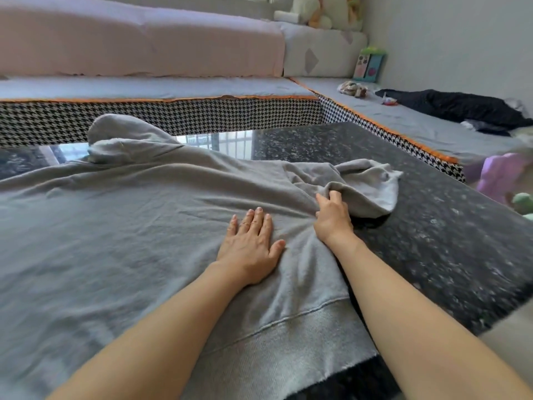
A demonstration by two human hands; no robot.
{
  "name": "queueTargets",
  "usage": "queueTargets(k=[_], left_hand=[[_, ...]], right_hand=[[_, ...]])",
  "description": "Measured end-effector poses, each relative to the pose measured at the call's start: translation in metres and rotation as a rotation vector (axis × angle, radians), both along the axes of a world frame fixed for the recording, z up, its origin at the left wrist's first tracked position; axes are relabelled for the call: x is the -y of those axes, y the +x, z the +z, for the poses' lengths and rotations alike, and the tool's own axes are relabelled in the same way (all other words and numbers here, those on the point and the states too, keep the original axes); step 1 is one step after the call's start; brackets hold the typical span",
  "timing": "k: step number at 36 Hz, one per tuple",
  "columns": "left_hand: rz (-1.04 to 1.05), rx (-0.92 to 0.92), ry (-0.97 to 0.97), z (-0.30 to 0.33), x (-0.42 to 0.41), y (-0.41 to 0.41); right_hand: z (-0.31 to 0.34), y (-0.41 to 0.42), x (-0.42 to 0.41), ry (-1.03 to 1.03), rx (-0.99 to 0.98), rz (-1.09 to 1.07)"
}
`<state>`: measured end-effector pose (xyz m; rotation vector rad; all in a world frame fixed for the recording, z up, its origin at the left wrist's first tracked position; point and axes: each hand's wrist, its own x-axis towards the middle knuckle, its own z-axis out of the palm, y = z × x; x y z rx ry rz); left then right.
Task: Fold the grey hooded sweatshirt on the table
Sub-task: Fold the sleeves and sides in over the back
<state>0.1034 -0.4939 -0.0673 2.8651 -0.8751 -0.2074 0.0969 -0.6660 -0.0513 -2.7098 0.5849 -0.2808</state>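
Note:
The grey hooded sweatshirt (121, 226) lies spread across the dark speckled table (432, 220), its ribbed hem nearest me and its hood (121, 140) bunched up at the far edge. My left hand (251, 249) rests flat on the body of the sweatshirt, fingers apart. Just to its right, my right hand (331, 217) is closed on a bunch of the right sleeve (366, 186), which lies crumpled toward the table's right side with its cuff end lifted.
A low sofa with a houndstooth base and orange trim (202, 114) wraps around the far and right sides of the table. Dark clothing (461, 106), small toys and a purple soft item (501, 174) lie on and beside it.

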Motion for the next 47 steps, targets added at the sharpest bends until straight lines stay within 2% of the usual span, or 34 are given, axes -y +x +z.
queueTargets(k=[4, 7, 11, 15, 18, 20, 23, 27, 33, 36, 40, 44, 47], left_hand=[[-0.016, -0.049, 0.009, 0.002, -0.005, -0.015], [-0.055, -0.071, -0.042, 0.002, -0.010, -0.038], [-0.166, 0.005, -0.120, 0.003, -0.016, -0.068], [-0.315, 0.166, -0.045, 0.002, -0.023, -0.088], [-0.295, 0.118, -0.028, -0.002, -0.031, -0.095], [-0.274, 0.043, -0.014, -0.004, -0.039, -0.098], [-0.270, 0.013, -0.007, -0.004, -0.052, -0.104], [-0.228, 0.040, -0.030, -0.004, -0.056, -0.108], [-0.156, 0.082, -0.114, -0.002, -0.056, -0.110], [-0.068, 0.135, -0.172, 0.001, -0.059, -0.111], [0.026, 0.194, -0.150, 0.007, -0.067, -0.103], [0.214, 0.014, -0.057, 0.004, -0.095, -0.089], [0.337, -0.030, 0.011, -0.002, -0.127, -0.082]], right_hand=[[0.014, -0.014, 0.005, 0.224, -0.037, 0.032], [0.020, -0.030, 0.001, 0.274, -0.012, 0.030], [0.019, -0.049, -0.016, 0.216, -0.088, -0.059], [0.019, -0.064, -0.032, 0.187, -0.176, -0.078], [0.019, -0.073, -0.032, 0.179, -0.051, -0.095], [0.017, -0.080, -0.026, 0.075, 0.008, -0.130], [0.009, -0.086, -0.024, -0.084, -0.017, -0.150], [0.008, -0.087, -0.034, -0.167, -0.095, -0.115], [0.024, -0.112, -0.043, 0.074, -0.145, -0.181], [0.022, -0.124, -0.056, 0.111, -0.049, -0.127], [0.016, -0.131, -0.057, -0.045, 0.037, -0.089], [0.008, -0.137, -0.048, -0.197, -0.021, -0.090], [0.003, -0.139, -0.046, -0.262, -0.056, -0.082]])
